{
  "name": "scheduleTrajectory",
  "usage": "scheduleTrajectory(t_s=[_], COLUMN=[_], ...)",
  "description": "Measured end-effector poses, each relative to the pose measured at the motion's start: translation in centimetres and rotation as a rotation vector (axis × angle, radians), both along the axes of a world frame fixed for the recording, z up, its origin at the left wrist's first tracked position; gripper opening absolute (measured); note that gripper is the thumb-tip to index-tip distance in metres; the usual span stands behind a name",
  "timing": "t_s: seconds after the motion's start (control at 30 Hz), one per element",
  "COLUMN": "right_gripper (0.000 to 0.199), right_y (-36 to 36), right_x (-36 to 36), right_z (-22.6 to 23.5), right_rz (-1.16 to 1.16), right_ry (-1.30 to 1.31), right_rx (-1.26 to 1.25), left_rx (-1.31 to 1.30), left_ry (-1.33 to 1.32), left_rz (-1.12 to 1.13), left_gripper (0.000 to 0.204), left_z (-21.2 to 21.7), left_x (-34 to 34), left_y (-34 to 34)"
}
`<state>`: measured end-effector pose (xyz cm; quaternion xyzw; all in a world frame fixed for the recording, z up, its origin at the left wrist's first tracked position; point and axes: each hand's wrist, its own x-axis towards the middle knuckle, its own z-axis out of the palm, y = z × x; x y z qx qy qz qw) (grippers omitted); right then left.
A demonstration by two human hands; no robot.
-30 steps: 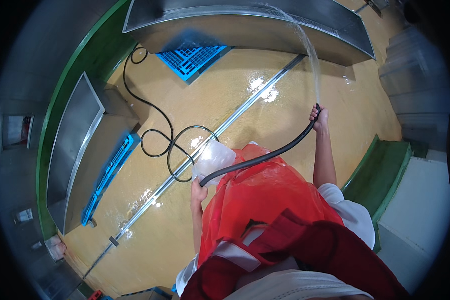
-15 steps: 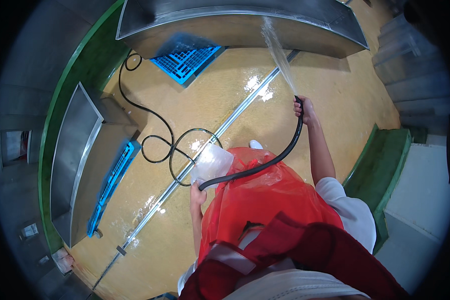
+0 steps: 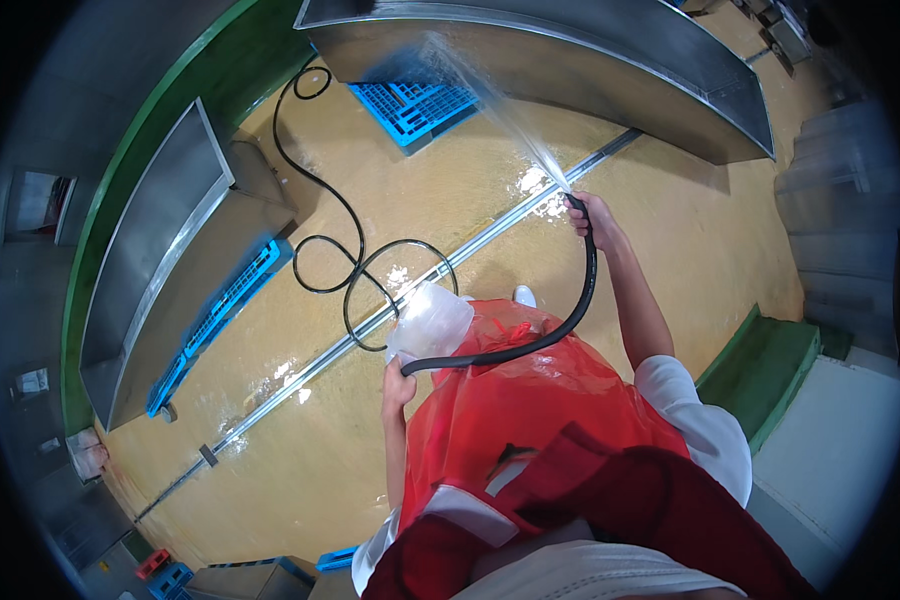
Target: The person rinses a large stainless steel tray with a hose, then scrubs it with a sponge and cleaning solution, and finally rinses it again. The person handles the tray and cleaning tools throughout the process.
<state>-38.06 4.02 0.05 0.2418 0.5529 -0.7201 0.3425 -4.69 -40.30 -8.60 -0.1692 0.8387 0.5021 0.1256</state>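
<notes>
Hose: the thick black hose [image 3: 510,354] is in both hands, bowing across the front of the red apron [image 3: 560,420] and curving up at the person's right.
Right hand: the fingers of the right hand [image 3: 595,222] are wrapped around the hose just behind its mouth.
Left hand: the left hand [image 3: 398,388] grasps the hose farther back, near the translucent container [image 3: 432,318] (whether it grips that too, I cannot tell).
Water: a jet [image 3: 515,130] leaves the hose mouth and runs forward and left, toward the near side of the long steel trough [image 3: 570,75].
Tubing: thin black tubing [image 3: 361,243] lies looped on the wet tan floor [image 3: 430,190], partly crossing the metal drain strip [image 3: 310,374].
Pallets: one blue pallet [image 3: 415,112] sits at the foot of the long trough; a second blue slatted piece [image 3: 215,325] stands along the side trough [image 3: 155,250].
Edges: a green ledge [image 3: 760,365] is at the right, and a green curb [image 3: 135,190] curves behind the side trough.
</notes>
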Motion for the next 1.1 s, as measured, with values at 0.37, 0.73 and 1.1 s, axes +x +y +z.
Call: scheduleTrajectory(t_s=[0.37, 0.73, 1.1], right_gripper=[0.027, 0.024, 0.024], right_y=[-4.5, 1.9, 4.2], right_x=[-1.6, 1.4, 3.6], right_z=[1.0, 0.7, -0.7], right_rz=[0.019, -0.275, -0.301], right_ry=[0.034, 0.084, 0.033], right_rx=[-0.032, -0.010, 0.042], left_rx=[-0.009, 0.055, 0.030], left_ry=[-0.020, 0.029, 0.020], left_rz=[0.070, 0.025, -0.083], left_gripper=[0.038, 0.038, 0.025], left_z=[-0.6, -1.5, 0.7], left_x=[0.5, -0.9, -4.0], left_y=[-1.1, -0.7, -0.6])
